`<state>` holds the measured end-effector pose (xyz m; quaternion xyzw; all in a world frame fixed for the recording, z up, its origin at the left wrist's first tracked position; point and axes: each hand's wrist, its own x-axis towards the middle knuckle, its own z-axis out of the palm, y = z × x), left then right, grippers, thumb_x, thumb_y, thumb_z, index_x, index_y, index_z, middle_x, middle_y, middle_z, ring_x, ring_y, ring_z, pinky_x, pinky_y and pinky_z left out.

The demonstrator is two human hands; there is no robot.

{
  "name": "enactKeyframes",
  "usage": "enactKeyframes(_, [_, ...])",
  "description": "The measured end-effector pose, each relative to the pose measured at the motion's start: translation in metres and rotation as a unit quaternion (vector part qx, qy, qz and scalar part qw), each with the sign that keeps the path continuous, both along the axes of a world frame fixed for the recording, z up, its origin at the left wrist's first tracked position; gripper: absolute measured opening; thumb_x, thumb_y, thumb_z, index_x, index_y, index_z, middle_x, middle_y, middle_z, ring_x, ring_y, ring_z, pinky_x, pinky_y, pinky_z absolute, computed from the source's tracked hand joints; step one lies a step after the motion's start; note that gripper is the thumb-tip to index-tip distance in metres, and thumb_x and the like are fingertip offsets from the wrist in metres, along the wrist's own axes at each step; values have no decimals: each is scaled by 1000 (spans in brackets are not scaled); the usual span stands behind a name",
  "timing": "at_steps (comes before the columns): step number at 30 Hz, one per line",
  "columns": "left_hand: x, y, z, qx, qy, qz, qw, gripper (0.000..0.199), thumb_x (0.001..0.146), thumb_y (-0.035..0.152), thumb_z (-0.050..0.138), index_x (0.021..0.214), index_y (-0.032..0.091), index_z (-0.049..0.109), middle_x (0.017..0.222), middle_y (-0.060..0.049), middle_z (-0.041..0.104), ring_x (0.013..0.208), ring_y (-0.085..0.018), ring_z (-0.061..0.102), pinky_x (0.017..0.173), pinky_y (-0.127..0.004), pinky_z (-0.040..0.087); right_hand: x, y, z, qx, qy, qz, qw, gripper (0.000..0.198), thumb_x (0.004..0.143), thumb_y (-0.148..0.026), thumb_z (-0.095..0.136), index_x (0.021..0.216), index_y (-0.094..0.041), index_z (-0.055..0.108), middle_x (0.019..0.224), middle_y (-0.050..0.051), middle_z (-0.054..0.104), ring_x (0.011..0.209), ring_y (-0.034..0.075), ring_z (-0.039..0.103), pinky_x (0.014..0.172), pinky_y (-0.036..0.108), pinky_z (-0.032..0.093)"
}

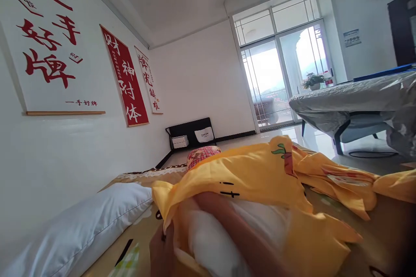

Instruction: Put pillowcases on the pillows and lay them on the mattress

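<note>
A yellow pillowcase (247, 169) with a printed carrot and black marks lies bunched over a white pillow (211, 238), which shows through the case's opening. At the lower left of the opening, my left hand (161, 246) has its fingers closed on the edge of the pillowcase. My right arm reaches up along the pillow into the opening. My right hand (206, 201) is mostly covered by the yellow cloth, and its fingers are hidden. The arm and pillow are slightly blurred.
Another white pillow (110, 212) lies at the left on the patterned brown bedding (130, 246). More yellow cloth (338, 177) spreads to the right. A red plaid cushion (203, 155) sits behind. A plastic-covered table (357, 95) and a chair (360, 130) stand at the right.
</note>
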<state>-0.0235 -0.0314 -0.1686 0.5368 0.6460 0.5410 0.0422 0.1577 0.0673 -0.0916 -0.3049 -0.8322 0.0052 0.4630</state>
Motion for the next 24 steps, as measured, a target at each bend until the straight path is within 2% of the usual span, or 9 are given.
enactKeyframes(3, [-14,13,0,-29,-55,-45,997,63,72,78,43,65,18,60,60,-5,62,63,-24,61,57,-30,49,12,-19,-9,-12,-115,29,993,16,87,-20,56,93,-18,71,97,8,73,95,24,67,89,39,52])
enactKeyframes(7, [-13,31,-21,-24,-37,-67,997,54,80,68,45,81,17,61,65,-5,64,64,-23,64,58,-32,52,46,-63,-18,7,-198,98,975,29,84,-27,58,112,-26,67,109,4,72,105,20,65,97,33,47])
enactKeyframes(10, [-3,35,-37,103,104,-28,989,41,86,51,50,101,14,61,93,-14,69,87,-27,67,73,-38,54,69,-79,-22,6,-256,119,959,38,80,-22,56,116,-30,65,124,2,67,117,19,59,104,35,40])
enactKeyframes(12, [8,31,-42,167,233,-50,957,31,90,36,48,111,17,61,112,-15,66,107,-27,62,89,-40,50,84,-71,-25,-33,-270,101,957,45,76,-13,51,114,-31,66,135,2,60,128,20,52,109,38,34])
enactKeyframes(13, [14,27,-42,158,289,-85,940,28,91,29,45,112,19,61,114,-14,66,111,-26,61,95,-40,46,90,-63,-26,-64,-269,92,957,49,74,-10,50,116,-31,66,139,2,57,132,20,48,111,39,31])
enactKeyframes(16, [32,17,-28,-5,386,-199,901,33,88,22,46,117,23,60,113,-8,68,108,-22,61,100,-39,41,105,-33,-30,-166,-246,63,953,59,69,-17,60,127,-28,62,143,5,53,134,24,44,114,40,27])
enactKeyframes(20, [53,12,-2,-225,395,-218,863,40,80,46,59,113,24,65,114,-8,68,108,-28,60,101,-45,38,109,-9,-37,-242,-220,13,945,89,64,-40,75,144,-18,45,143,12,52,134,31,41,112,41,33])
enactKeyframes(22, [63,14,-1,-253,404,-233,848,45,76,56,60,105,22,69,107,-10,71,104,-32,61,103,-51,35,107,-6,-38,-257,-239,16,936,71,79,-48,62,142,-19,48,139,11,56,129,28,47,109,38,37])
enactKeyframes(24, [75,19,-10,-233,407,-267,842,44,80,59,55,101,23,72,103,-11,72,103,-34,62,103,-52,35,104,-7,-36,-265,-255,14,930,50,93,-42,43,137,-22,54,134,8,60,124,23,54,106,35,41])
